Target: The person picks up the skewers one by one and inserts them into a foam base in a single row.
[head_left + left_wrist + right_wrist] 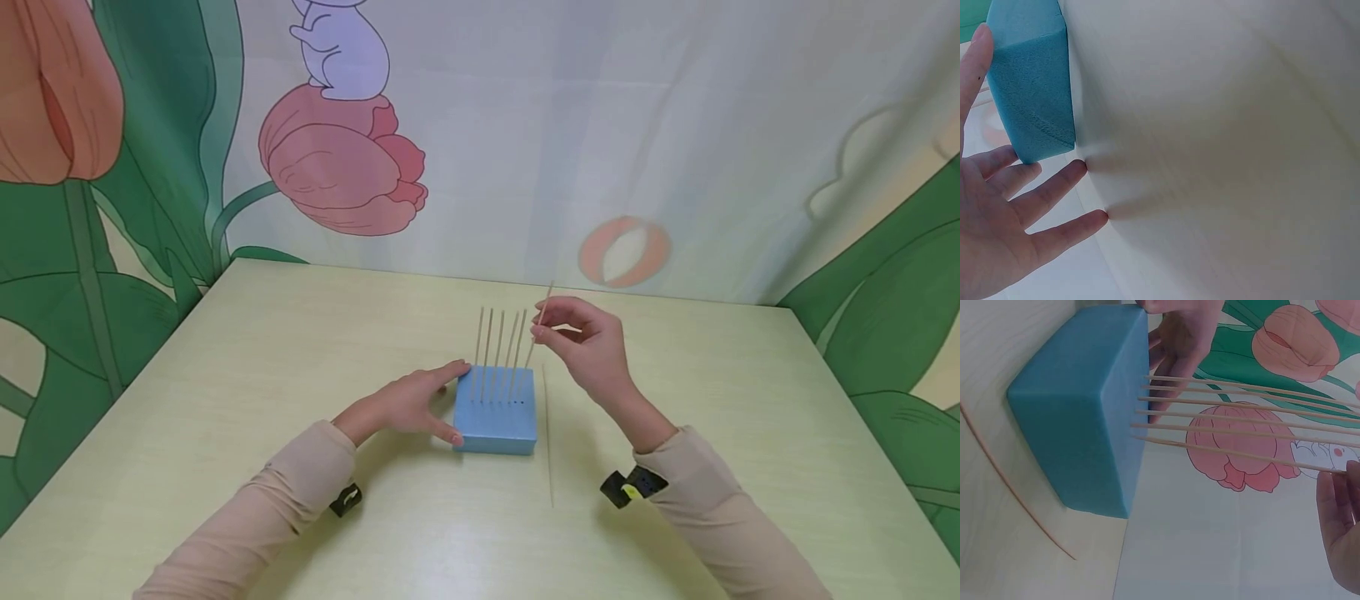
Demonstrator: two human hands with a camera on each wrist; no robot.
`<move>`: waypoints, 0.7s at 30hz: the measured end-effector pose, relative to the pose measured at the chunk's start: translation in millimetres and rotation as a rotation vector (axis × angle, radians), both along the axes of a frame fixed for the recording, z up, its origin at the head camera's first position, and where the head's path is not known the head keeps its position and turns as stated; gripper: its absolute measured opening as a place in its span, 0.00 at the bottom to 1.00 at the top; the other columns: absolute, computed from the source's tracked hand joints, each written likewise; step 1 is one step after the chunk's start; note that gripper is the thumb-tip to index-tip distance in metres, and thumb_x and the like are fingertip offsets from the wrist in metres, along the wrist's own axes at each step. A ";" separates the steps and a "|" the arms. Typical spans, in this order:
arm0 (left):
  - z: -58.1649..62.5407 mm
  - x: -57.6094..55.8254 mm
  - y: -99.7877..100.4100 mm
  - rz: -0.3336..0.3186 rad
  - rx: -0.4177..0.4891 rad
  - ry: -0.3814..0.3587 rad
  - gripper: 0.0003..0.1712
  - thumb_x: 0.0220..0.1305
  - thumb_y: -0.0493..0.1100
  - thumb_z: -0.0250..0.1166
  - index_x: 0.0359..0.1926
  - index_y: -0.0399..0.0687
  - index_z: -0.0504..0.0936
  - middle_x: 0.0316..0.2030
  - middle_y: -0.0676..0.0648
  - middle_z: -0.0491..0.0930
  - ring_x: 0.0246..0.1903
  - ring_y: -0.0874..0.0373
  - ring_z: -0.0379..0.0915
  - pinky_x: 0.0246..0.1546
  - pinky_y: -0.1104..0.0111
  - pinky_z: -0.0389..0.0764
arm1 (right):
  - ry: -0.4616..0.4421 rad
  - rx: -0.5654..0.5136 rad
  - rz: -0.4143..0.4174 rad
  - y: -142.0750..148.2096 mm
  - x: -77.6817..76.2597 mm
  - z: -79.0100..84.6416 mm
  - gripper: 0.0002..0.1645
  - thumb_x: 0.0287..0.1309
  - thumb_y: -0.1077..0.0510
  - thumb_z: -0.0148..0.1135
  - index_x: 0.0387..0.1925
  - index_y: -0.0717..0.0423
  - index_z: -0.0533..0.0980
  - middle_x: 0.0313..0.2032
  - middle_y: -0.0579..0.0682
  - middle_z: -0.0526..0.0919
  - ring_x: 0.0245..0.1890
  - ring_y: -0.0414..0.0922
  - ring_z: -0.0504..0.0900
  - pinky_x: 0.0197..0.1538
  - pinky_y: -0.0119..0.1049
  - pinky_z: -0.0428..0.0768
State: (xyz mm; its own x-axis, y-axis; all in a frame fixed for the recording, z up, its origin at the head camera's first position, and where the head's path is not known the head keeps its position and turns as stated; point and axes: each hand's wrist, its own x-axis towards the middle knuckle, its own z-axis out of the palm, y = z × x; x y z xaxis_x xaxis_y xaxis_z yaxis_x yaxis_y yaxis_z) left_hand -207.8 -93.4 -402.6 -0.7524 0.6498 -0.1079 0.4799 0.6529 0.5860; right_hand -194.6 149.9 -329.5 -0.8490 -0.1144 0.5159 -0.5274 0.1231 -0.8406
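Note:
A blue foam block (495,427) lies on the table with a row of small holes in its top. Several thin wooden sticks (489,337) stand upright in it. My left hand (408,404) holds the block at its left side, thumb at the near corner and forefinger at the far one; its other fingers spread low beside the table in the left wrist view. Between thumb and fingertips, my right hand (596,343) pinches another stick (1241,454) near its upper end. That stick slants, its lower tip right at the block's top, at the row's right end.
One loose stick (548,433) lies on the pale table (285,350) just right of the block. Behind the table hangs a curtain (487,167) printed with flowers and a cartoon animal. Both wrists wear black straps (633,486).

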 end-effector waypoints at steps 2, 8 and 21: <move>0.2 0.1 0.2 0.000 -0.001 -0.003 0.60 0.41 0.57 0.73 0.69 0.42 0.51 0.67 0.42 0.52 0.56 0.45 0.66 0.57 0.56 0.63 | 0.002 0.019 0.006 -1.0 0.8 -2.1 0.11 0.47 0.73 0.64 0.36 0.70 0.77 0.28 0.54 0.81 0.29 0.38 0.80 0.36 0.33 0.80; 0.6 0.2 0.7 0.002 -0.012 0.008 0.60 0.41 0.58 0.73 0.69 0.42 0.51 0.67 0.42 0.52 0.56 0.46 0.66 0.58 0.56 0.63 | 0.036 0.083 0.027 -2.6 3.5 -11.0 0.11 0.46 0.73 0.64 0.36 0.69 0.78 0.28 0.59 0.80 0.29 0.38 0.79 0.35 0.32 0.80; 1.0 0.2 2.5 0.009 -0.019 0.012 0.59 0.42 0.57 0.73 0.69 0.41 0.51 0.67 0.41 0.54 0.56 0.45 0.66 0.57 0.56 0.63 | 0.114 0.143 0.046 -6.9 14.6 -8.8 0.09 0.45 0.77 0.62 0.33 0.73 0.76 0.26 0.62 0.80 0.27 0.40 0.79 0.34 0.31 0.80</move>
